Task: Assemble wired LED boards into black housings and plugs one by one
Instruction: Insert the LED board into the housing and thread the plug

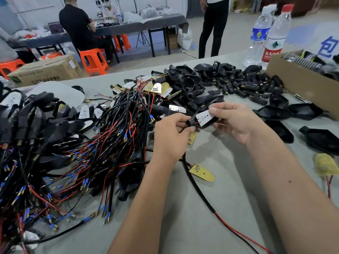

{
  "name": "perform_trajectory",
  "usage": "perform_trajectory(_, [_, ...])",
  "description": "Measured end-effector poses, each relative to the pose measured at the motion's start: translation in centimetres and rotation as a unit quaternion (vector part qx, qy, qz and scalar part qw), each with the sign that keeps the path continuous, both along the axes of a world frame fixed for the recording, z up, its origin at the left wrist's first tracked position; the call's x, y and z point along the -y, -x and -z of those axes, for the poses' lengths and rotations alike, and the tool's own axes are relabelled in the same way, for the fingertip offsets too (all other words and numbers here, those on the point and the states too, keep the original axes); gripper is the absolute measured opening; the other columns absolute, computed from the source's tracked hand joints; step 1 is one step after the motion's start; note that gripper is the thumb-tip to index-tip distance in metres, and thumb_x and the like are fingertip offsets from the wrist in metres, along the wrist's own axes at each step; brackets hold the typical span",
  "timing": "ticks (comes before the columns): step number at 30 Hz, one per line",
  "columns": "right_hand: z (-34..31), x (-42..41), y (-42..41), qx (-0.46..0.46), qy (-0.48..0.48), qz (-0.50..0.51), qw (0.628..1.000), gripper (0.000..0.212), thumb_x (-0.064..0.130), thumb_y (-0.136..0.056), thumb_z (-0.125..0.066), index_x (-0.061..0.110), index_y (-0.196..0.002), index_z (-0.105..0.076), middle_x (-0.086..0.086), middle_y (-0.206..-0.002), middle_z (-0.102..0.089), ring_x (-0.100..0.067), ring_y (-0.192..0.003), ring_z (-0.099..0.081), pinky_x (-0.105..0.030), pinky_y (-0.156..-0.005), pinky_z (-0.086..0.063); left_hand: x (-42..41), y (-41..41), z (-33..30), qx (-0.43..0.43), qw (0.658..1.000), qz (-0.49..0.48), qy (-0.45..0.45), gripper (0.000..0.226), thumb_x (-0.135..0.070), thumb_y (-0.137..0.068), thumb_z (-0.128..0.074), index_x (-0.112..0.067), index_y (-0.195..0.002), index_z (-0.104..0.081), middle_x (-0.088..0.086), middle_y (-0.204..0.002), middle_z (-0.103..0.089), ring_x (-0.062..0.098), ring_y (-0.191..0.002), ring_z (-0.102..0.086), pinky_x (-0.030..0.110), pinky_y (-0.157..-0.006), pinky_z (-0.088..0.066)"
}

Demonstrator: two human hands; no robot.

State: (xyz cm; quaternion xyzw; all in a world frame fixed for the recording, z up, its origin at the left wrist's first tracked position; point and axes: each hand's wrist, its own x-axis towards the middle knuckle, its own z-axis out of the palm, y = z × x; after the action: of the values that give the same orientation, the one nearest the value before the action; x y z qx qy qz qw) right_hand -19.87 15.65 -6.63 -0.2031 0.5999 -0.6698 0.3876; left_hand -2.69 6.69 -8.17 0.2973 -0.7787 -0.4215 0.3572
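My right hand pinches a white LED board that sits in a black housing, held above the grey table. My left hand grips the housing's tubular neck and the red and black wire leaving it. That black cable runs down toward the front edge. A loose yellow-backed board lies below my hands, and another board lies at the right. Empty black housings and small black plugs are piled at the back.
A big tangle of wired boards and finished units fills the left. A cardboard box and two water bottles stand at the back right. Loose housings lie at the right. People work at a far table.
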Motion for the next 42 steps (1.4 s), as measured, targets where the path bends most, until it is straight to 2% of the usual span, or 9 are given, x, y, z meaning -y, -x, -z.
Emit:
perform_trajectory(5, [-0.2,-0.6,0.5,-0.042,-0.048,-0.04,0.997,0.017,0.004,-0.088,-0.075,0.013,-0.075,-0.078,-0.011,-0.084,-0.078,-0.02,-0.07,-0.067,-0.026,-0.06,-0.055,0.3,-0.2,0.6,0.004,0.999,-0.004,-0.05,0.026,-0.002,-0.084,-0.08,-0.014,-0.107,-0.078,-0.001,-0.092,-0.074,0.018,-0.09,-0.073,0.042,-0.083,-0.063])
perform_trajectory(8, [-0.1,-0.6,0.4,-0.011,-0.051,-0.054,0.997,0.013,0.006,-0.093,-0.07,0.012,-0.082,-0.071,-0.011,-0.085,-0.077,-0.024,-0.074,-0.07,-0.029,-0.061,-0.061,0.4,-0.1,0.8,-0.001,0.996,0.013,-0.084,0.029,-0.002,-0.082,-0.082,-0.01,-0.11,-0.078,0.008,-0.096,-0.077,0.026,-0.093,-0.074,0.045,-0.086,-0.062])
perform_trajectory(15, [-0.4,-0.6,0.3,0.084,-0.009,-0.086,0.993,0.017,0.006,-0.097,-0.064,0.016,-0.084,-0.066,-0.005,-0.081,-0.073,-0.017,-0.066,-0.071,-0.026,-0.057,-0.06,0.4,-0.3,0.3,-0.043,0.977,0.048,-0.202,0.03,-0.003,-0.086,-0.08,-0.006,-0.115,-0.073,0.019,-0.097,-0.076,0.022,-0.077,-0.076,0.024,-0.067,-0.059])
perform_trajectory(18, [-0.2,-0.4,-0.1,0.02,0.002,-0.036,0.999,0.016,0.004,-0.092,-0.072,0.014,-0.083,-0.062,-0.008,-0.083,-0.069,-0.017,-0.064,-0.072,-0.025,-0.055,-0.058,0.0,-0.3,0.0,-0.051,0.965,0.068,-0.247,0.022,-0.011,-0.09,-0.079,-0.005,-0.11,-0.072,0.013,-0.088,-0.079,0.02,-0.073,-0.077,0.024,-0.068,-0.06])
perform_trajectory(24, [0.4,0.3,-0.9,-0.135,0.014,0.073,0.988,0.02,0.005,-0.082,-0.085,0.009,-0.079,-0.065,-0.017,-0.082,-0.07,-0.019,-0.062,-0.071,-0.03,-0.055,-0.06,-0.3,0.4,0.4,-0.112,0.954,-0.007,-0.279,0.012,-0.001,-0.088,-0.077,-0.002,-0.099,-0.073,0.014,-0.083,-0.079,0.025,-0.08,-0.078,0.03,-0.076,-0.062])
perform_trajectory(30, [0.8,0.8,-1.1,-0.201,-0.026,0.081,0.976,0.012,0.013,-0.083,-0.085,0.016,-0.077,-0.075,-0.005,-0.075,-0.076,-0.011,-0.062,-0.069,-0.026,-0.051,-0.056,-0.4,0.5,0.8,-0.129,0.948,-0.03,-0.29,0.014,0.001,-0.087,-0.078,-0.001,-0.099,-0.071,0.014,-0.084,-0.079,0.024,-0.079,-0.079,0.024,-0.07,-0.06])
perform_trajectory(34, [0.4,0.7,-1.0,-0.162,-0.017,0.067,0.984,0.015,0.013,-0.091,-0.077,0.016,-0.076,-0.074,0.006,-0.062,-0.07,-0.005,-0.051,-0.065,-0.018,-0.043,-0.044,-0.3,0.5,0.8,-0.14,0.944,-0.025,-0.297,0.01,0.005,-0.09,-0.073,0.001,-0.098,-0.07,0.017,-0.088,-0.078,0.026,-0.081,-0.079,0.025,-0.073,-0.061])
perform_trajectory(39, [0.0,0.1,0.0,-0.067,-0.015,0.013,0.998,0.014,0.02,-0.094,-0.074,0.015,-0.08,-0.076,-0.006,-0.087,-0.066,-0.005,-0.052,-0.064,-0.019,-0.046,-0.04,0.0,0.4,0.9,-0.106,0.964,-0.026,-0.241,0.01,-0.001,-0.092,-0.073,-0.009,-0.097,-0.07,0.008,-0.082,-0.079,0.024,-0.081,-0.079,0.033,-0.08,-0.063])
perform_trajectory(42, [0.0,0.3,-0.1,-0.08,-0.036,0.023,0.996,0.017,0.024,-0.094,-0.075,0.014,-0.08,-0.076,0.0,-0.079,-0.067,-0.002,-0.05,-0.06,-0.02,-0.047,-0.042,0.1,0.3,0.9,-0.112,0.961,-0.02,-0.251,0.008,-0.002,-0.093,-0.072,-0.007,-0.099,-0.07,0.008,-0.083,-0.079,0.024,-0.081,-0.079,0.032,-0.078,-0.063])
